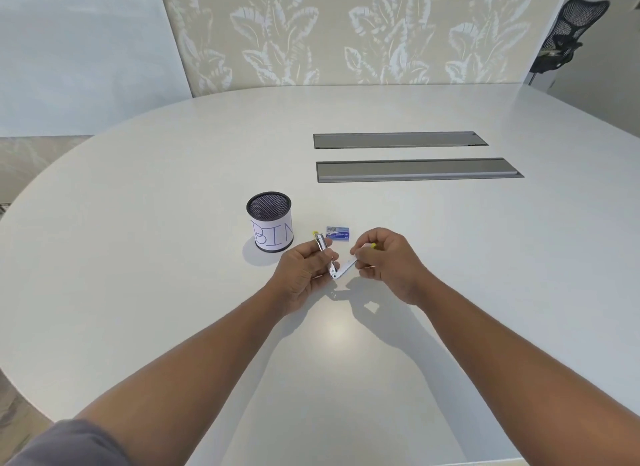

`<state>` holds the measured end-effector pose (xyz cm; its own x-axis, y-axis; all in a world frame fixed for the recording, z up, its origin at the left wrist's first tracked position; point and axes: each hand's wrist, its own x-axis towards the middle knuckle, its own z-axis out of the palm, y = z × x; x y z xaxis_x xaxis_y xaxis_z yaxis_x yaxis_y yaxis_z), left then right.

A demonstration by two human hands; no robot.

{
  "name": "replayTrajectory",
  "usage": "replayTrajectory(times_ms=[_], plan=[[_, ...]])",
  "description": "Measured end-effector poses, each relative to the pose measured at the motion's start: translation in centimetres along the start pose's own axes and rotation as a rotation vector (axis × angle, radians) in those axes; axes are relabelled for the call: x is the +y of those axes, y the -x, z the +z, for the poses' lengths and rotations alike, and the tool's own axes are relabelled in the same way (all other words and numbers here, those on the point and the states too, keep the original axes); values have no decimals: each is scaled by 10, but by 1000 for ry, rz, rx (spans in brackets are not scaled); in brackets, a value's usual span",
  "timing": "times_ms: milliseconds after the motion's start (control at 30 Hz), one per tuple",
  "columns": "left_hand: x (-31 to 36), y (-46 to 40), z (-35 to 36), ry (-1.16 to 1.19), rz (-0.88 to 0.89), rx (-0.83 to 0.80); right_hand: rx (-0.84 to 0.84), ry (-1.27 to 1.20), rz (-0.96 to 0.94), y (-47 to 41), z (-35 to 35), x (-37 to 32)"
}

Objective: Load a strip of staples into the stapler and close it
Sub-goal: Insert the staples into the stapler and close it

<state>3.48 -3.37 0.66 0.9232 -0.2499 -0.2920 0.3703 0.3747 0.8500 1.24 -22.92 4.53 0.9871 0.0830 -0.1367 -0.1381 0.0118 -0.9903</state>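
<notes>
A small silver stapler (335,270) with yellow tips is swung open in a V, its hinge pointing toward me, held just above the white table (173,257). My left hand (301,275) grips one arm of it, which points up and away. My right hand (388,264) pinches the other arm, which slants to the right. A small blue staple box (338,233) lies on the table just behind the stapler. I cannot tell whether any staples sit in the stapler's channel.
A black mesh cup (269,225) with a paper label reading "BIN" stands left of the hands. Two long grey cable hatches (415,169) are set into the table farther back. A black office chair (568,32) stands at the far right.
</notes>
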Motion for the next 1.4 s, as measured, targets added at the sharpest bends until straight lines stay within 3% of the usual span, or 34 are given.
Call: replayTrajectory(times_ms=[167,533,700,933,1200,1400], plan=[[1,4,0,-111,-18,-43,88,-69,31,-7,14,1],[3,16,1,-290,-48,-259,46,-147,146,-16,41,7],[3,15,3,-320,-55,-254,-108,-366,292,-18,43,14],[5,13,11,-379,-52,-248,-279,-600,307,-24,40,13],[7,12,9,-372,-79,-271,-299,-610,327,-30,43,17],[2,14,11,-419,-36,-245,-173,-564,342,-34,48,21]])
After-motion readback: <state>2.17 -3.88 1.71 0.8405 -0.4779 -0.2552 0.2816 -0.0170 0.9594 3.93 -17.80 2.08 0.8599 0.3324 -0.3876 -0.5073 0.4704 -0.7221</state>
